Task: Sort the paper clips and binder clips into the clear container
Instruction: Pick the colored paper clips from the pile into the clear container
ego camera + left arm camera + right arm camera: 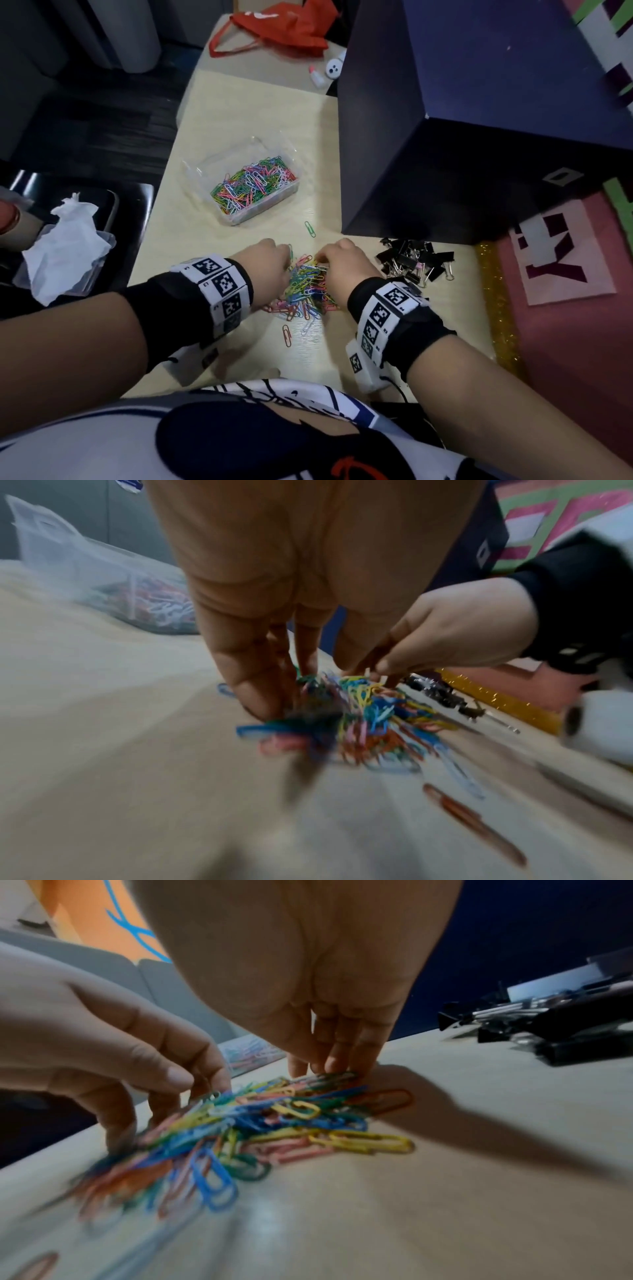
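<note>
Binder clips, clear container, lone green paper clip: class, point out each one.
binder clips (416, 262), head view, middle of the black heap.
clear container (236, 219), head view, near wall.
lone green paper clip (310, 229), head view, its middle.

The right hand fills the upper centre of the frame, its fingers pointing down onto the far edge of a pile of coloured paper clips on the pale counter. From the left, the left hand reaches in, fingertips touching the pile's near-left side. Black binder clips lie at the right edge. A container with clips sits behind the pile.
</note>
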`<control>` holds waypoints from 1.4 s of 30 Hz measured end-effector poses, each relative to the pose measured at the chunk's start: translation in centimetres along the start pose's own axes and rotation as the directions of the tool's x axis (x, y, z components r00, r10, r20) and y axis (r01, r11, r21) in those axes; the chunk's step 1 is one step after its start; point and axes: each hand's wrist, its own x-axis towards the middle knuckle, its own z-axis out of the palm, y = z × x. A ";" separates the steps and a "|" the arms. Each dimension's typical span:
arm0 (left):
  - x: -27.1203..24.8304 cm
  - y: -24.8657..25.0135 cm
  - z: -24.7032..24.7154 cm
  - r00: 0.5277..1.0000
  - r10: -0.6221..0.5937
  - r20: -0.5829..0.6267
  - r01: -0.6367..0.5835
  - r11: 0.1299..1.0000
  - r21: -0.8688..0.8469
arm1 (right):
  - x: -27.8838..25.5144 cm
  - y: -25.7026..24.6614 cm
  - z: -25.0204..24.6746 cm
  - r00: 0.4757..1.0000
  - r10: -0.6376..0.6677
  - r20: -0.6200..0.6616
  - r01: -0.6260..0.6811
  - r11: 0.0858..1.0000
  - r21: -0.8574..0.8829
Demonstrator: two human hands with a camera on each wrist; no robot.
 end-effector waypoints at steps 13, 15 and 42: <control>0.3 -3.6 -3.5 0.954 -0.191 -0.230 0.167 0.978 -0.121 | 2.2 -1.3 0.7 0.983 -0.154 0.098 0.156 0.988 -0.015; 0.4 -3.5 -3.2 0.955 -0.174 -0.239 0.152 0.982 -0.108 | 1.3 -1.3 1.3 0.974 -0.202 0.102 0.205 0.978 -0.023; -0.8 -1.4 -0.5 0.987 0.160 0.026 -0.162 0.974 0.160 | -1.5 -2.6 1.9 0.997 -0.077 0.003 0.078 0.997 -0.027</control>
